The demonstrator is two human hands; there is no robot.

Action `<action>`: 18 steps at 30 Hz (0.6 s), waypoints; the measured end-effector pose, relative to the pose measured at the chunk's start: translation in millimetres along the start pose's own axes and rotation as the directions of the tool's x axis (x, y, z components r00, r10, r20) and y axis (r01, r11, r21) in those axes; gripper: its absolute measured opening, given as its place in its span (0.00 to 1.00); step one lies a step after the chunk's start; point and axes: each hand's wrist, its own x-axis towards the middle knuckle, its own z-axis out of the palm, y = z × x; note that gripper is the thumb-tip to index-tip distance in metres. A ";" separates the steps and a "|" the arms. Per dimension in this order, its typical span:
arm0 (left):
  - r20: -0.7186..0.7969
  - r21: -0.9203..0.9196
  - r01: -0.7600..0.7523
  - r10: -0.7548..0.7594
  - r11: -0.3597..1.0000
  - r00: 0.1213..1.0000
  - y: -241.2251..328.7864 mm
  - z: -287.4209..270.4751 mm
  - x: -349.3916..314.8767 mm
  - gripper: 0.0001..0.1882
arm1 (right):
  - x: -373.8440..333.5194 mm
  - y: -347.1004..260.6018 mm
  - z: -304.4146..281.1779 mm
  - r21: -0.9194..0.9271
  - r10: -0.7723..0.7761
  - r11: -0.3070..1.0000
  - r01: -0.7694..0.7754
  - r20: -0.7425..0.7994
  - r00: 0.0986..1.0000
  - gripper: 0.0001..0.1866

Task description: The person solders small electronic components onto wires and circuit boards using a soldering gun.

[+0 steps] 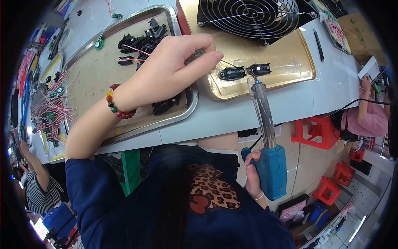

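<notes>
Head: iron [268, 120] seemingly over gold rim [286, 84]

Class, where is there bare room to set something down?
Bare: the table right of the gold board, nearer than the pen; the strip between that board and the table's front edge, partly under the soldering iron; the left middle of the metal tray. Crowded: its upper right, with black parts; the wires left of it; the board's far end, beside the fan.

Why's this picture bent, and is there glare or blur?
Head view: a fisheye lens bends the white table, leaving black corners; head view: pale glare on the gold board; head view: the edges look softer than the two black parts nearer the centre.
</notes>
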 end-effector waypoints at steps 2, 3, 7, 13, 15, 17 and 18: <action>0.004 0.030 -0.009 0.009 1.000 1.000 0.9 -1.0 1.0 0.15 | 4.7 -3.4 -6.5 -0.154 -0.088 0.982 0.106 0.124 0.988 0.08; 0.004 0.028 -0.010 0.010 1.000 1.000 1.2 -1.5 1.2 0.15 | 4.6 -4.3 -6.6 -0.156 -0.087 0.982 0.106 0.123 0.989 0.08; 0.002 0.036 -0.016 0.016 0.999 1.000 0.0 -1.0 0.5 0.15 | 1.6 -3.1 -1.9 -0.116 -0.067 0.990 0.075 0.069 0.995 0.09; -0.008 0.034 -0.033 0.033 0.999 0.999 -0.3 -1.1 0.2 0.15 | -3.8 0.2 3.8 -0.037 -0.060 0.998 0.060 0.007 0.998 0.12; -0.007 0.034 -0.034 0.035 0.999 0.999 -0.2 -1.4 0.6 0.15 | -3.8 -1.4 3.6 -0.033 -0.048 0.998 0.048 0.005 0.999 0.12; -0.010 0.041 -0.035 0.035 0.999 0.999 -1.7 -0.6 -0.1 0.15 | -1.5 0.2 3.8 -0.099 -0.114 0.988 0.118 0.040 0.993 0.11; -0.011 0.043 -0.033 0.033 0.999 0.999 -2.3 -0.3 -0.5 0.15 | -1.8 1.5 4.6 -0.096 -0.114 0.988 0.118 0.041 0.993 0.11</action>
